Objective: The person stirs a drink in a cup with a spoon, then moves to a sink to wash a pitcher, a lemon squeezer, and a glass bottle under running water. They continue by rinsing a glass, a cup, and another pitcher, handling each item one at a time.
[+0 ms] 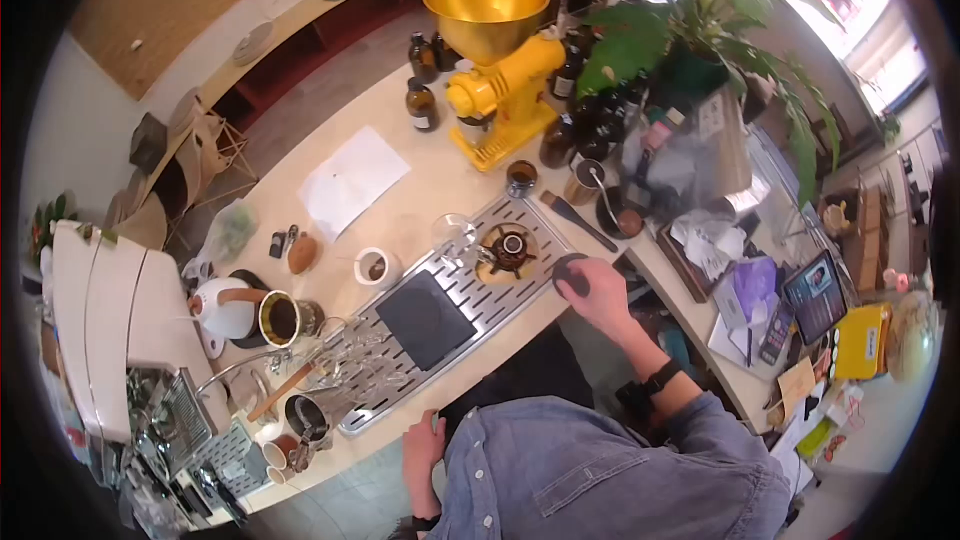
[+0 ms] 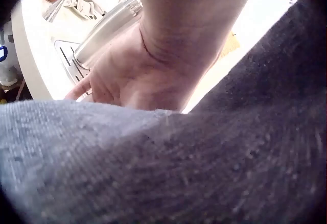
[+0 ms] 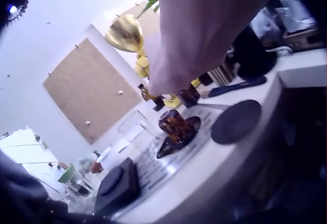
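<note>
My right hand [image 1: 602,302] is over a dark round disc [image 1: 572,275] at the counter's front edge, thumb and fingers slightly bent. In the right wrist view the disc [image 3: 236,122] lies near the tray's end, with a gap between it and the right hand [image 3: 179,63]. Just left of it stands a brown ribbed piece [image 1: 512,248] on a pale round base on the slotted metal tray [image 1: 535,208]. My left hand [image 1: 424,448] is low at the counter's front edge, holding nothing visible; in the left wrist view a sleeve covers part of the left hand [image 2: 127,81].
A black square plate [image 1: 427,320] and clear glassware [image 1: 355,355] sit on the tray. Behind stand a white cup [image 1: 376,267], a white sheet [image 1: 355,180], a yellow grinder [image 1: 505,90] and brown bottles [image 1: 421,105]. A brush [image 1: 580,220] lies at the tray's right end.
</note>
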